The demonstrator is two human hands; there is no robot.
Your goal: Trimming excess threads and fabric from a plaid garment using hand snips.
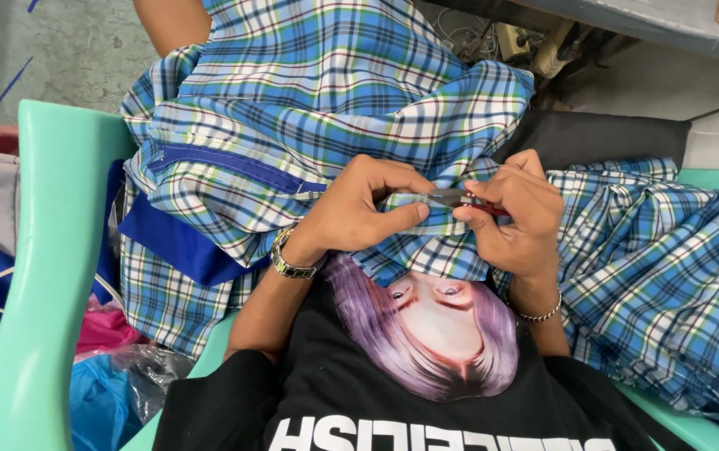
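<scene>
A blue, white and green plaid garment [309, 108] lies bunched over my lap, with a solid blue band [234, 163] along one edge. My left hand [359, 209] pinches a fold of the plaid cloth between thumb and fingers; a metal watch [286, 260] sits on that wrist. My right hand [514, 221] is closed around a small thread snipper with red handles [468, 200], its tip touching the fold that the left hand holds. A bead bracelet [541, 316] circles the right wrist.
More plaid cloth [668, 267] is piled at the right. A mint-green plastic chair frame [50, 267] runs down the left, with blue and pink bags [101, 367] beside it. A dark cushion [602, 138] and cables lie at the upper right. My black printed shirt [393, 392] fills the bottom.
</scene>
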